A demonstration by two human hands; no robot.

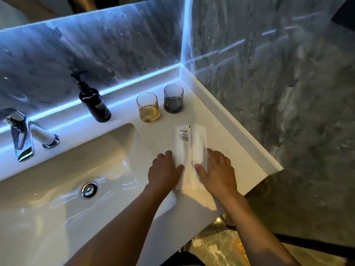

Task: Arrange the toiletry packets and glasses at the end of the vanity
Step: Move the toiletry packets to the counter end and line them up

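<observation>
Two long white toiletry packets lie side by side on the white vanity top: the left packet has printed text, the right packet is plainer. My left hand rests flat on the near end of the left packet, fingers spread. My right hand lies flat on the near end of the right packet. Behind the packets stand an amber glass and a dark smoky glass, both upright near the back corner.
A black pump bottle stands left of the glasses. The white basin with its drain and chrome tap fills the left. Marble walls close the back and right; the vanity's edge drops off at right.
</observation>
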